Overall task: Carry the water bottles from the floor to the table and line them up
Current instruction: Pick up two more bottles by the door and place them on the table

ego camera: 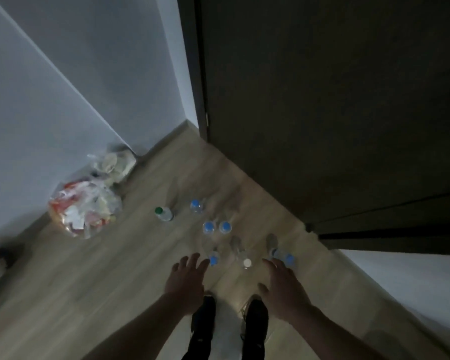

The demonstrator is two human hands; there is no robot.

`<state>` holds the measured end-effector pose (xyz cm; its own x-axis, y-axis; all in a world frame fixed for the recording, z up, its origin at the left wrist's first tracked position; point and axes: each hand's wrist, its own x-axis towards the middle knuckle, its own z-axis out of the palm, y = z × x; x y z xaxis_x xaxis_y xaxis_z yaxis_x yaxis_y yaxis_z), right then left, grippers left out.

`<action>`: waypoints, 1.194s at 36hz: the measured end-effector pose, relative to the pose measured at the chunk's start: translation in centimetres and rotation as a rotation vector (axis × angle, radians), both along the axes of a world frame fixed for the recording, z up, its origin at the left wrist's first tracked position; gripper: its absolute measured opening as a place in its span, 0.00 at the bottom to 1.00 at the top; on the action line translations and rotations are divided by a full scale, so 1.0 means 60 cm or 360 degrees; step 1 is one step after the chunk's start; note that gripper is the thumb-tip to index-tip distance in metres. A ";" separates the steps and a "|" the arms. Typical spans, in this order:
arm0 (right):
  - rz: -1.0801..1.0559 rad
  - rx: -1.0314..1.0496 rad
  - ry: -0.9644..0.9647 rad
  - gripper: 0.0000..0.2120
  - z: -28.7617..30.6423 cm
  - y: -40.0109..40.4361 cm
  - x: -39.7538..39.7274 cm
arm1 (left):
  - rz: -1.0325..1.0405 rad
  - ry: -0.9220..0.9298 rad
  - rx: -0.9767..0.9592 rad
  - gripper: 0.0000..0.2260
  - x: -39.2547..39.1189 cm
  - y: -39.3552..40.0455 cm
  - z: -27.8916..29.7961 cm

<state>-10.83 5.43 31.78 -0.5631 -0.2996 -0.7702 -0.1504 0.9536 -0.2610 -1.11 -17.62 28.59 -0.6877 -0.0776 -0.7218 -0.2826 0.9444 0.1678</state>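
Both hands extended downward over wooden floor [94,287], empty. Left hand [186,278]: fingers [192,259] spread apart, nothing held. Right hand [283,284]: fingers likewise apart, nothing held. Dark shoes [205,315] visible beneath wrists. Just beyond left fingertips: blue-capped bottle [214,259], upright. Between the two hands: white-capped bottle [247,263]. Beside right fingertips: another blue-capped bottle [287,259], apparently tilted; blur prevents certainty. Farther ahead: pair of blue-capped bottles [217,227] side by side, then single blue-capped one [196,206] and green-capped bottle [163,213]. Far left: filled plastic bag [85,209] against wall. Dark door [322,113] beyond right hand.
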 end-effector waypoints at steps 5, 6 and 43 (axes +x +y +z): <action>0.0010 0.0077 -0.0019 0.29 -0.188 -0.016 -0.009 | 0.0090 -0.0066 0.0023 0.34 -0.007 0.013 -0.172; 0.0006 0.0087 -0.0021 0.29 -0.218 -0.018 -0.009 | 0.0108 -0.0070 0.0027 0.34 -0.010 0.015 -0.199; -0.0089 -0.0057 0.0151 0.10 0.013 -0.018 0.005 | 0.0489 0.0195 0.0186 0.23 0.025 0.047 0.074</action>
